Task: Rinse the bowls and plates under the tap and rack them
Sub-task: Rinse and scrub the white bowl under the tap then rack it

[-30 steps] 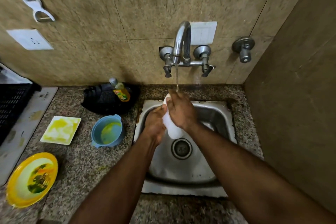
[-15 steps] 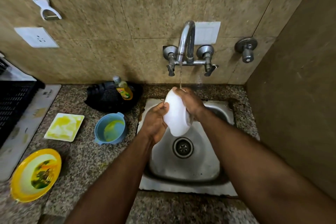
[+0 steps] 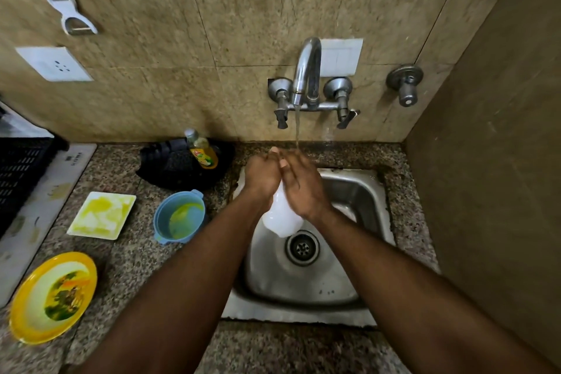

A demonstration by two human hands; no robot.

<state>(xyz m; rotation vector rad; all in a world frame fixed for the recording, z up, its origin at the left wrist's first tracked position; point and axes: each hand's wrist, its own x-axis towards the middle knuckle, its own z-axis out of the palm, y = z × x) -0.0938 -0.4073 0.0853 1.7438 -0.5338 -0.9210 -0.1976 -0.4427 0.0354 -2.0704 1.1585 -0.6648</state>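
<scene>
White bowl (image 3: 280, 217), centre of frame over the sink (image 3: 364, 191), held under the stream from the tap (image 3: 306, 70). Looks like light plastic or melamine: stiff, prob. not fragile, but wet and so slippery. Best taken at the rim w/ a palm on each side, not by fingertips alone. Left hand (image 3: 261, 177) and right hand (image 3: 303, 188) sandwich it, fingers mostly straight and pressed flat on the walls; each grip is a flat press on the bowl (thumbs hidden, can't tell if they hook the rim). Bowl itself: plain white, glossy, tilted on edge, only the lower part showing below the wrists. Still soiled on the desk (image 3: 127, 267), left of frame: blue bowl (image 3: 179, 217), square plate (image 3: 101, 215), yellow plate (image 3: 53, 297), all w/ yellow residue.
</scene>
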